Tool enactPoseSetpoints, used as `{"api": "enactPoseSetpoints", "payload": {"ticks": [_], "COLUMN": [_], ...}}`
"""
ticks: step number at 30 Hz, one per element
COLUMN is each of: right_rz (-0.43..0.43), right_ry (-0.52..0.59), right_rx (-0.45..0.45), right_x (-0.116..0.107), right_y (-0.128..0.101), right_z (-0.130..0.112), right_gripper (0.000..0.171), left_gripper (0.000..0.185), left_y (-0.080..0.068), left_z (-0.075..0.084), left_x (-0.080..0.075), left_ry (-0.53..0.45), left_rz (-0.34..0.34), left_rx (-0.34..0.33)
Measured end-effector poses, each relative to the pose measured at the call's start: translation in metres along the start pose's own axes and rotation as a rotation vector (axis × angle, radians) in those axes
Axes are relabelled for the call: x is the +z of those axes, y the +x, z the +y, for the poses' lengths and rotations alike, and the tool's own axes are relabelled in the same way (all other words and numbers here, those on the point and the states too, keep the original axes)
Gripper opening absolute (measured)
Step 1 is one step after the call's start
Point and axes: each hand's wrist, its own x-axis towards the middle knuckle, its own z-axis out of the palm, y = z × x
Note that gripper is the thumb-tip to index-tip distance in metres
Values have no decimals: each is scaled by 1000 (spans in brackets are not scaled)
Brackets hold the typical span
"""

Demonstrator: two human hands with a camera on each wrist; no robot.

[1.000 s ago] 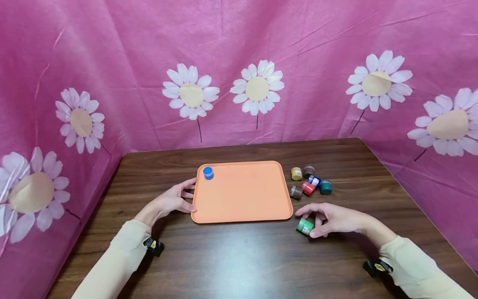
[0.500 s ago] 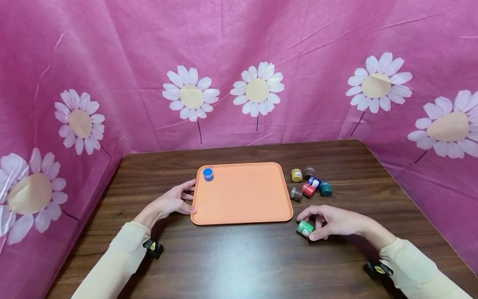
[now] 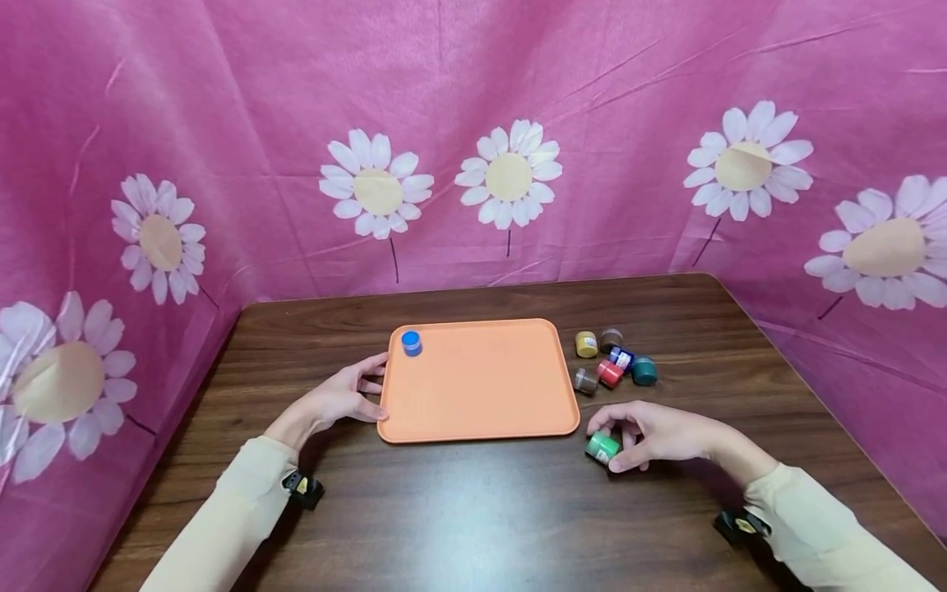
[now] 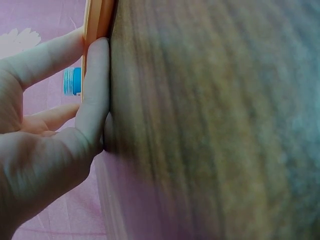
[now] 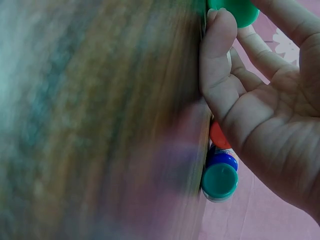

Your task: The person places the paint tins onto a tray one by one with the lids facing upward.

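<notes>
An orange tray point(image 3: 481, 395) lies in the middle of the dark wooden table point(image 3: 473, 510). A small jar with a blue lid point(image 3: 411, 343) stands in its far left corner and shows again in the left wrist view as the blue jar point(image 4: 72, 81). My left hand point(image 3: 370, 386) rests against the tray's left edge with relaxed fingers, its thumb point(image 4: 95, 90) along the tray rim point(image 4: 97, 20). My right hand point(image 3: 617, 440) curls round a green jar point(image 3: 602, 446) lying on the table by the tray's near right corner. The green lid point(image 5: 235, 10) peeks above my thumb.
Several small paint jars cluster right of the tray: yellow point(image 3: 586, 344), brown point(image 3: 611, 338), red point(image 3: 610, 373), teal point(image 3: 644, 371). The teal jar point(image 5: 220, 181) also shows under my right palm. A pink flowered cloth point(image 3: 473, 123) walls in the table on three sides.
My right hand's fingers have drawn slightly closer round the green jar, which stays in nearly the same spot. The left hand and the tray have not moved.
</notes>
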Motion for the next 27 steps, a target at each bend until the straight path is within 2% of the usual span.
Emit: {"api": "enactPoseSetpoints", "payload": {"ticks": [14,21,27], "right_rz": [29,90,107], "right_ry": [6,201,331], "right_rx": [0,4,-58], "right_x": [-2,-7,-13], "right_y": [6,10,13], "right_z": [-2,-4,-8], "right_gripper": [45,50,51], "left_gripper": [105,106,106], "left_y": [-1,-1,-1], "left_z": [2,2,3], "left_x": [1,0,0], "left_ry": [-17,-16,-17], "left_rz": [4,1,-1], "left_rx": [-12,-11,-8]}}
